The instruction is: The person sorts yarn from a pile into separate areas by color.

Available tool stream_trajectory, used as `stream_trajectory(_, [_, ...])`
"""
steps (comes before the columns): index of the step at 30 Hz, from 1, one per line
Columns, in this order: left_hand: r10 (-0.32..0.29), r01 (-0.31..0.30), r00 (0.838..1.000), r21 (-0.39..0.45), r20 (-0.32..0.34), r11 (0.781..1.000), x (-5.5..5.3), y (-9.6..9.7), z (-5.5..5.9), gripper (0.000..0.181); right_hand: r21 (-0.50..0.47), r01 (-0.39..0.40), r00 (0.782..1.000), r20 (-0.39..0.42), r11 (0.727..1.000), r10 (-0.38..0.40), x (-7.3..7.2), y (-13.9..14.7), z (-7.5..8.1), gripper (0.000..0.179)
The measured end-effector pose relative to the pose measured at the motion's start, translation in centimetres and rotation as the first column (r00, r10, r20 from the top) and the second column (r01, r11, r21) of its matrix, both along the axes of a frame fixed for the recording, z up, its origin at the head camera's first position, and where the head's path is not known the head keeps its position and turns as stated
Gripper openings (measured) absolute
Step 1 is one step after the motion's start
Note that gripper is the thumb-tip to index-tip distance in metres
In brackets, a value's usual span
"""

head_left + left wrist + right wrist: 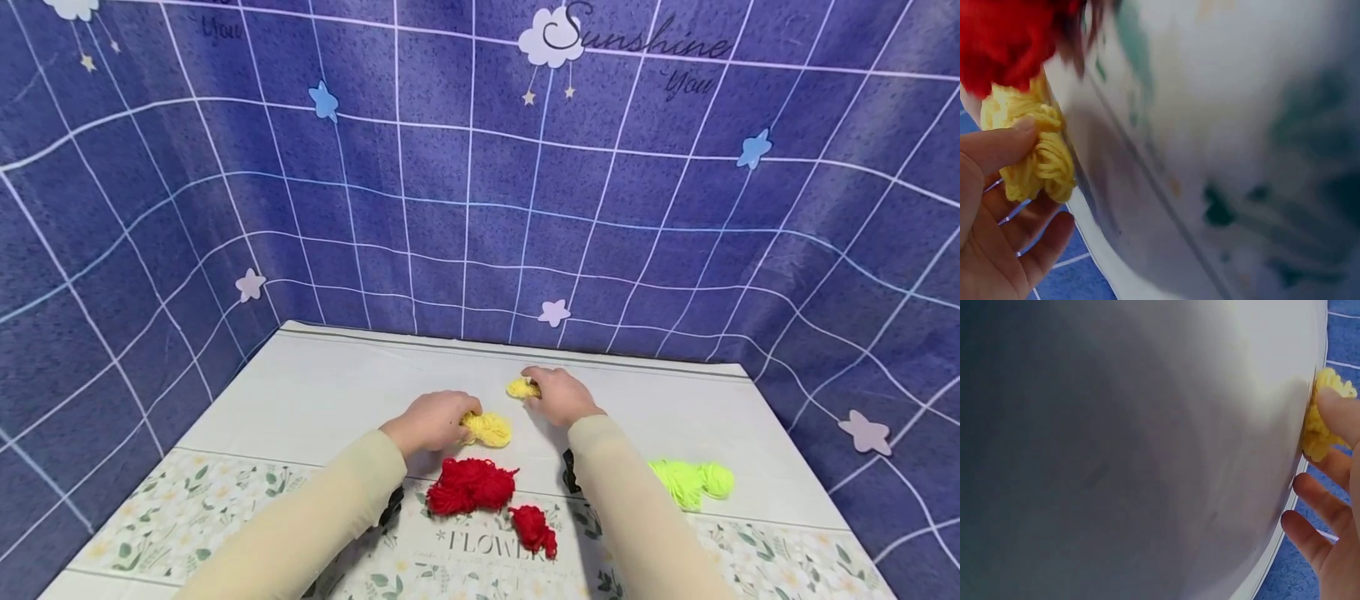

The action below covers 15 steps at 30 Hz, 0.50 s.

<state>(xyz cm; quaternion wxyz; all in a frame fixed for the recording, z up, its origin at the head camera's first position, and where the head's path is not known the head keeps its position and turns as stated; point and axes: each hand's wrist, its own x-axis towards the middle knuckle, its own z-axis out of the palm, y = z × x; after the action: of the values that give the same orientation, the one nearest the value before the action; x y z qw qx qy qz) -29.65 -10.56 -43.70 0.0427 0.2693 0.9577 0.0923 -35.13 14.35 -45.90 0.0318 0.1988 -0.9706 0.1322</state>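
My left hand [438, 419] pinches one end of a yellow yarn bundle [491, 430] near the middle of the table. In the left wrist view the thumb lies across the looped yellow strands [1054, 159], with fingers behind them. Farther back and to the right, my right hand [562, 395] holds a smaller yellow yarn piece [519, 388] between thumb and fingers; the right wrist view shows this small piece [1317, 434] too. A large red yarn bundle [471, 486] lies just in front of the left hand, with a smaller red yarn piece [533, 531] to its right.
Bright green yarn [690, 482] lies right of the right forearm, which partly covers it. The white table [330, 375] has a flower-printed front band [202, 496]. A blue gridded curtain [435, 208] with stars and clouds stands behind it and along both sides.
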Motion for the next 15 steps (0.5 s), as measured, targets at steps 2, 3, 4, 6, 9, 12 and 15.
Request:
stream_trajectory(2, [0.018,-0.018,1.000,0.006,-0.005,1.000,-1.0,0.1,0.0,0.032,0.014,0.015,1.000,0.020,1.000,-0.015,-0.1,0.1,-0.1,0.053])
stream_trajectory(3, [0.025,-0.025,1.000,0.010,-0.010,1.000,-1.5,0.2,0.0,0.032,0.018,0.020,1.000,0.023,1.000,-0.021,-0.2,0.1,-0.1,0.055])
stream_trajectory(4, [0.031,-0.031,0.999,0.013,-0.017,0.999,-2.0,0.2,0.1,0.031,0.023,0.025,0.999,0.026,0.999,-0.026,-0.3,0.2,-0.2,0.056])
stream_trajectory(6, [0.045,-0.044,0.999,0.025,-0.029,0.999,-2.8,0.2,0.1,0.030,0.030,0.030,0.999,0.027,0.999,-0.031,-0.4,0.3,-0.3,0.057])
stream_trajectory(9, [0.070,-0.069,0.996,0.037,-0.048,0.997,-3.9,0.3,0.1,0.029,0.026,0.026,0.999,0.022,0.999,-0.026,-0.4,0.5,-0.2,0.058])
stream_trajectory(12, [0.092,-0.089,0.993,0.042,-0.072,0.995,-4.7,0.5,-0.1,0.030,0.031,0.020,0.999,0.026,0.999,-0.021,-0.4,0.9,-0.2,0.060])
stream_trajectory(15, [0.105,-0.101,0.988,0.039,-0.114,0.994,-5.1,0.8,-0.3,0.029,0.042,0.024,0.999,0.035,0.999,-0.026,-0.5,1.3,-0.2,0.062])
